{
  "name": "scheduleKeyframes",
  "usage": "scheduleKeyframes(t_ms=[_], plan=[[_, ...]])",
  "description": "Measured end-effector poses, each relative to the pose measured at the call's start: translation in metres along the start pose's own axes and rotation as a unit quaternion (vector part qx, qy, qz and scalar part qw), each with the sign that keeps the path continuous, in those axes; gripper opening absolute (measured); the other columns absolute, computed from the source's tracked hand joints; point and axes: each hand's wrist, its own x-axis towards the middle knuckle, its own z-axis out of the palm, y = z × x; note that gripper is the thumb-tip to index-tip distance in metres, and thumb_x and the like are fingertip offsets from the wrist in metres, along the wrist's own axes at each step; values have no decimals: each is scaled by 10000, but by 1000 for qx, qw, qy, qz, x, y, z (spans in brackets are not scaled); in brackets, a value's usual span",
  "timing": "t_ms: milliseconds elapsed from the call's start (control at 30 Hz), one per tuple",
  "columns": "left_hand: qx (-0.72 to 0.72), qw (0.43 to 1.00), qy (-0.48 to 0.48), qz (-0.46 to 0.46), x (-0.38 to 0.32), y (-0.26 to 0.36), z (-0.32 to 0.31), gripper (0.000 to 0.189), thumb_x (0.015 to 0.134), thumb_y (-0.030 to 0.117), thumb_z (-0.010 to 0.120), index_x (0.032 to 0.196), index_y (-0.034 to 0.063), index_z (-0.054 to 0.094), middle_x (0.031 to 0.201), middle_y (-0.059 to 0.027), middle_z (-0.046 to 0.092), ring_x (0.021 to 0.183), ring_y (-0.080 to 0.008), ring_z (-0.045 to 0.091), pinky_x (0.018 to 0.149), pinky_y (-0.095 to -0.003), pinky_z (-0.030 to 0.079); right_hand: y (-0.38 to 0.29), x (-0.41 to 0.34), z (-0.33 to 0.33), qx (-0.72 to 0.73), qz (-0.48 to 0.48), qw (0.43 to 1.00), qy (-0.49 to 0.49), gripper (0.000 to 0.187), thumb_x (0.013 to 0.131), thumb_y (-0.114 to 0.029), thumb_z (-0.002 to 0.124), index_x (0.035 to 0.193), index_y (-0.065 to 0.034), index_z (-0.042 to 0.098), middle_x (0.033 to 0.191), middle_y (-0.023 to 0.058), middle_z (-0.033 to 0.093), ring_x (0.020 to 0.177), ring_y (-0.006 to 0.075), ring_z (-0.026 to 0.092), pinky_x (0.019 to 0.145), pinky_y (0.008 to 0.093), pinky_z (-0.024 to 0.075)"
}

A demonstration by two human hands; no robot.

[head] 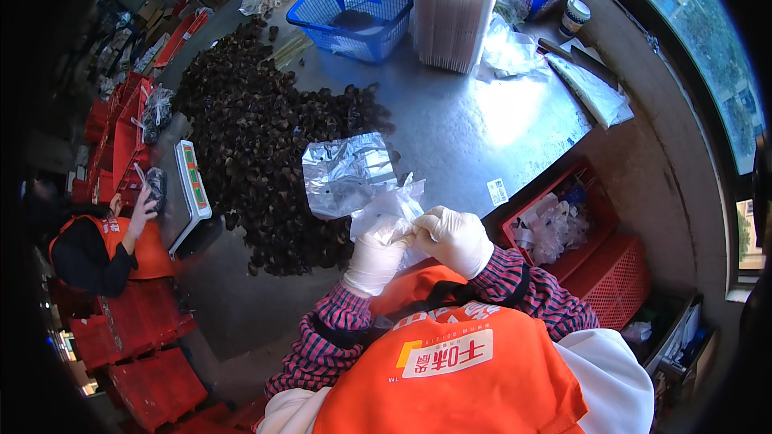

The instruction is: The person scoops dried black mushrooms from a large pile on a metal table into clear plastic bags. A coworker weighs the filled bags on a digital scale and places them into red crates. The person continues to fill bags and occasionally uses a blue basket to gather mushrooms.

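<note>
Before me, a heap of dark, leafy pieces that look like wood ear mushrooms (259, 126) covers much of the metal table (434, 102). My left hand (375, 262), in a white glove, grips a crumpled clear plastic bag (389, 211). The gloved fingertips of my right hand (455, 240) pinch the bag's edge close beside the left hand. Just beyond, flat clear plastic bags (347, 175) lie over the near side of the heap. Whether the held bag contains anything cannot be made out.
A digital scale (194, 184) stands left, near a co-worker's raised hand (142, 211). Beyond the heap are a blue plastic basket (362, 42) and a tall stack of clear plastic trays (455, 18). A red crate (594, 241) with crumpled plastic sits right, below the table edge.
</note>
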Motion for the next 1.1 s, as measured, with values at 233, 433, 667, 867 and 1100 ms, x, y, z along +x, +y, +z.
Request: scheduleKeyframes(t_ms=[233,433,667,867,1100], plan=[[-67,987,-32,-144,1,-7,-5,155,754,-70,618,898,-16,631,861,-58,653,773,-105,598,679,-239,470,53,19,-2,5,190,982,-17,101,727,-150,598,680,-63,619,665,107,579,585,292,582,550,360,489],[-106,984,-41,-134,1,-12,-6,265,776,-67,610,1037,-25,592,917,-57,647,831,-103,597,742,-232,476,42,0,-15,128,21,987,-97,147,711,-125,686,827,-55,628,734,80,580,652,221,588,587,299,479],[-71,993,-21,-91,0,-7,-2,179,752,-14,655,924,-5,607,830,-49,623,735,-101,551,663,-249,450,13,5,-7,96,9,993,-61,178,678,-221,677,785,-103,598,725,67,555,627,248,581,553,340,471],[14,997,-37,-62,2,-3,-3,162,736,-35,642,894,2,648,824,-43,636,735,-87,555,641,-254,442,12,-4,8,44,13,999,-14,117,668,-209,647,690,-103,604,640,65,541,530,255,561,484,347,463],[-91,979,-50,-176,0,-5,-8,144,746,-26,636,888,-13,659,784,-36,649,680,-81,548,619,-250,440,64,13,-13,49,175,982,-50,144,707,-160,601,618,-46,609,563,112,559,523,288,576,496,347,471]])
